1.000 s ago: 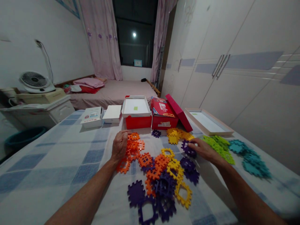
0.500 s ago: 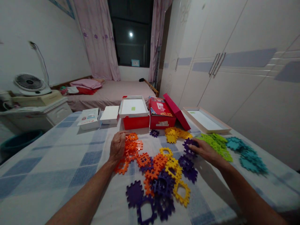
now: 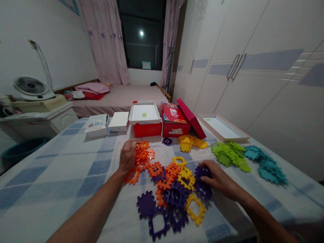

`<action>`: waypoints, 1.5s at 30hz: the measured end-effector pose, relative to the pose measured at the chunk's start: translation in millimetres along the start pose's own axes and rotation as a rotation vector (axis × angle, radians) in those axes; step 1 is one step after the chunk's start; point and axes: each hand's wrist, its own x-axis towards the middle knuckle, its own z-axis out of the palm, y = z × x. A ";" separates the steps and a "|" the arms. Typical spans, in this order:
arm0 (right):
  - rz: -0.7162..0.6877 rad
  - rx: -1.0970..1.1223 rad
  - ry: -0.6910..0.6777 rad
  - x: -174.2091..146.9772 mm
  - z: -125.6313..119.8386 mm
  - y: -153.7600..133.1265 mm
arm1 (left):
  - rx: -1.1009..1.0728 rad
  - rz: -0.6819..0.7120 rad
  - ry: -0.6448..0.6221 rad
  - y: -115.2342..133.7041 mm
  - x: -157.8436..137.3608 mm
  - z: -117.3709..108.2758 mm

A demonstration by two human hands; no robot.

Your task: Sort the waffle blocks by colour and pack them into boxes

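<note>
My left hand [image 3: 128, 156] is curled against the left side of a pile of orange interlocking plastic tiles [image 3: 143, 158], its fingertips partly hidden at the pile's edge. Thumb and fingers of my right hand [image 3: 215, 175] close around dark purple interlocking tiles [image 3: 202, 189], low over the cloth. Between the hands lie mixed tiles: yellow ones [image 3: 196, 209], more orange ones [image 3: 164, 184] and purple ones [image 3: 146, 204], some overlapping. A single purple tile [image 3: 167, 141] lies farther back.
Beyond the hands sit yellow [image 3: 186, 145], green [image 3: 230, 155] and teal [image 3: 270, 170] tile piles. Along the table's far side stand white boxes [image 3: 118, 120], a red box [image 3: 176, 125] with a leaning lid [image 3: 191, 118], and shallow trays [image 3: 222, 130]. A checked cloth [image 3: 63, 175] covers the table.
My right hand has come down toward me with a purple tile, onto the other purple tiles right of the yellow ones. My left hand stays at the orange pile.
</note>
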 end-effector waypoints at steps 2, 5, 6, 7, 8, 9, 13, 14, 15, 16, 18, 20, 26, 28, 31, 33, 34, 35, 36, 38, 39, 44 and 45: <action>0.053 -0.012 -0.036 2.9 -4.7 2.7 | 0.004 0.002 -0.004 -1.2 0.3 0.2; 0.111 -0.101 -0.062 8.3 -9.9 4.4 | 0.007 0.010 -0.003 -1.9 0.7 -0.1; 0.116 -0.131 -0.067 9.7 -10.0 4.3 | 0.005 0.013 0.000 -1.7 0.7 -0.3; 0.115 -0.142 -0.071 10.7 -9.3 4.3 | 0.001 0.017 0.002 -1.5 0.7 -0.6; 0.109 -0.131 -0.070 11.3 -7.9 4.3 | -0.003 0.020 0.003 -1.3 0.7 -1.0; 0.099 -0.098 -0.062 11.4 -6.2 4.6 | -0.006 0.022 0.002 -1.1 0.7 -1.3; 0.104 0.104 0.019 8.9 -4.6 9.2 | -0.009 0.021 -0.008 -2.3 0.9 -1.7; 0.127 0.159 0.031 7.5 -7.5 10.1 | -0.006 0.019 -0.009 -2.9 1.0 -1.5; 0.150 0.213 0.041 5.5 -11.8 10.2 | -0.003 0.018 -0.010 -3.5 1.2 -1.3; 0.170 0.264 0.044 2.8 -17.1 9.1 | -0.001 0.017 -0.010 -4.0 1.3 -1.0; 0.180 0.352 0.005 -5.3 -28.2 2.4 | 0.002 0.015 -0.005 -4.2 1.4 -0.6; 0.153 0.410 -0.119 -16.3 -34.9 -9.4 | 0.006 0.006 -0.001 -3.4 1.2 -0.5; 0.106 0.223 -0.181 -39.7 -19.0 -39.6 | 0.015 0.005 -0.007 0.4 0.1 -1.5; 0.088 0.126 -0.146 -41.2 -12.7 -40.4 | 0.009 0.005 -0.011 0.1 0.1 -1.5; 0.093 0.013 -0.130 -42.1 -7.5 -38.9 | 0.005 0.009 -0.004 -2.1 0.2 -1.2; 0.089 -0.037 -0.132 -42.9 -5.3 -39.5 | 0.005 0.017 -0.001 -3.6 0.5 -0.9; 0.083 -0.049 -0.133 -43.3 -4.2 -40.4 | 0.006 0.020 -0.002 -4.1 0.6 -0.7; 0.077 -0.055 -0.133 -43.9 -3.1 -41.4 | 0.007 0.021 -0.001 -4.3 0.7 -0.6; 0.073 -0.056 -0.133 -44.4 -2.1 -42.2 | 0.008 0.021 0.001 -4.2 0.8 -0.5; 0.071 -0.058 -0.126 -45.1 -0.2 -42.2 | 0.011 0.021 0.005 -3.4 0.9 -0.3; 0.071 -0.062 -0.120 -45.2 0.6 -41.0 | 0.013 0.021 0.008 -2.9 0.9 -0.3; 0.055 -0.144 0.028 -36.9 4.3 -21.2 | 0.017 0.024 -0.008 -2.5 0.7 -0.2; 0.058 -0.167 0.073 -33.4 4.3 -15.7 | 0.017 0.024 -0.011 -2.9 0.6 -0.2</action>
